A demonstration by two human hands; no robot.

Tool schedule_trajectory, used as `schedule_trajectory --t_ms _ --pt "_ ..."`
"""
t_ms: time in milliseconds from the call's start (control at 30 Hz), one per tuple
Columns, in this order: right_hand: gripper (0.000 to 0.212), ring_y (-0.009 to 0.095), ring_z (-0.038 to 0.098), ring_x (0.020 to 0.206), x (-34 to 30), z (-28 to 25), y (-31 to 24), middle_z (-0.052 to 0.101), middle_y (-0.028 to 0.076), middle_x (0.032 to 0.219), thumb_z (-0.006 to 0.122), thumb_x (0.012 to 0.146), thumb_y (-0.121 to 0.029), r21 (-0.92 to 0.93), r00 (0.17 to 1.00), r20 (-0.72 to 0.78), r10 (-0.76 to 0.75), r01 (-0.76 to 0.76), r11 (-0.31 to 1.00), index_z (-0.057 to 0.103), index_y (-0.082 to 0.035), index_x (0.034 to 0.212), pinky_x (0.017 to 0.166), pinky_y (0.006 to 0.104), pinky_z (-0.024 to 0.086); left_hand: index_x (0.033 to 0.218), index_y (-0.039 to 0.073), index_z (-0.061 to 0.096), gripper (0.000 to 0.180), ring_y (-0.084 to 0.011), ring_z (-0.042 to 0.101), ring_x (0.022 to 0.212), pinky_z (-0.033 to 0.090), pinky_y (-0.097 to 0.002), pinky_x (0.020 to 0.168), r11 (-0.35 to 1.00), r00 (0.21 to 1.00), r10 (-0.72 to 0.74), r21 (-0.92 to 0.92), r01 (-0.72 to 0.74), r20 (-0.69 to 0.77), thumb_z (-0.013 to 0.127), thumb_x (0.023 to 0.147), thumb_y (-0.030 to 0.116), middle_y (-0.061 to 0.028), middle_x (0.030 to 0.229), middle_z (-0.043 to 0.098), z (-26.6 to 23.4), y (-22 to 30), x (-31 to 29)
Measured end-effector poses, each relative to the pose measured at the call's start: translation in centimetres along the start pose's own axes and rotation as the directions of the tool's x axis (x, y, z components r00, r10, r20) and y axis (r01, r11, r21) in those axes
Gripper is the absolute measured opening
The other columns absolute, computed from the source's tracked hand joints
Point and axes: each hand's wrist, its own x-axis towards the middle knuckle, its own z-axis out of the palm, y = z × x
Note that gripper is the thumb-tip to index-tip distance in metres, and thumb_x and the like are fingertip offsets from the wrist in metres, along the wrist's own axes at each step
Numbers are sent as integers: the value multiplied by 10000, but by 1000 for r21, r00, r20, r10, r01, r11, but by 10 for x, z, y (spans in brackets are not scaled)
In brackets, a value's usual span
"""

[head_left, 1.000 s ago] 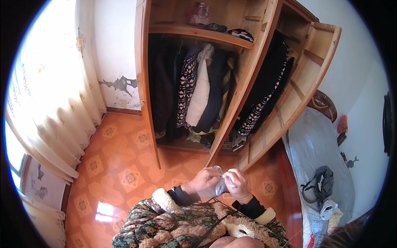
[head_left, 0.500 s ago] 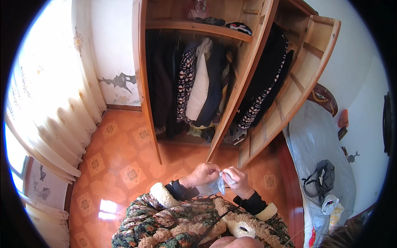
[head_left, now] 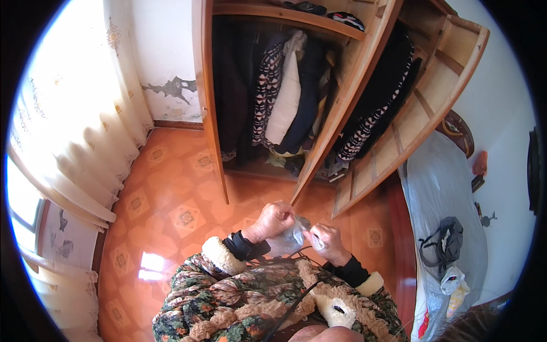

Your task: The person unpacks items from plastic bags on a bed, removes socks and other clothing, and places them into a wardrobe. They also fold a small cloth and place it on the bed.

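A thin, clear plastic bag [head_left: 286, 241] hangs between my two hands, in front of my chest. My left hand [head_left: 272, 221] is closed on the bag's upper edge, its fingers pinched together. Slightly lower and to the right, my right hand [head_left: 330, 244] is curled round another part of the same bag. The plastic is stretched between them, and its folds blur at the fingers. Both wrists come out of dark cuffs under a flowered, fleece-trimmed coat [head_left: 239, 285].
Ahead stands an open wooden wardrobe [head_left: 273, 12] with hanging clothes [head_left: 285, 94]. Its right door [head_left: 419, 122] swings out toward me. At right a plastic-covered bed [head_left: 436, 176] bears a dark grey bag [head_left: 447, 242]. A pale curtain [head_left: 85, 125] hangs at left above the orange tiled floor [head_left: 165, 194].
My hands have drawn apart, the left one rising a little, and the bag is pulled between them. The view has shifted, so the wardrobe sits higher and further right.
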Motion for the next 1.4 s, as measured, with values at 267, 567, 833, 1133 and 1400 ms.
schedule_trajectory --t_ms 267,567,833,1133,1400 --pt "229 311 537 520 -32 2 -1 516 141 605 710 812 -104 166 977 141 159 -182 969 534 -47 677 472 384 397 799 17 662 98 -323 642 675 518 -365 611 992 996 84 98 -82 -13 618 728 68 -166 752 641 2 -3 -18" --pt "568 332 532 1026 -28 5 -19 527 171 1131 807 719 -268 49 986 -42 160 -158 986 502 -22 1129 855 399 436 927 -6 646 165 -199 651 719 524 -320 667 990 996 23 -141 -10 89 545 838 91 -138 761 653 -4 25 -26" --pt "653 391 445 1223 -35 23 -3 440 208 1334 795 716 -272 351 975 138 176 -214 912 471 -12 1220 1000 441 392 924 1 633 173 -199 632 757 510 -316 719 979 980 134 -174 -107 147 519 883 124 -132 794 643 12 35 -22" --pt "315 346 618 858 -31 38 -1 625 170 941 674 791 -133 145 957 78 280 -288 946 582 -38 1077 731 400 496 892 15 629 111 -313 648 716 525 -366 691 974 969 163 -187 -128 188 599 833 105 -140 786 648 -3 17 -21" --pt "83 313 633 730 -14 46 68 642 135 847 594 861 -100 376 771 61 634 -606 701 613 -28 898 665 398 513 1166 -9 557 434 -344 571 1063 475 -402 920 971 786 86 229 72 -612 654 750 64 -187 1115 597 -74 -121 84"
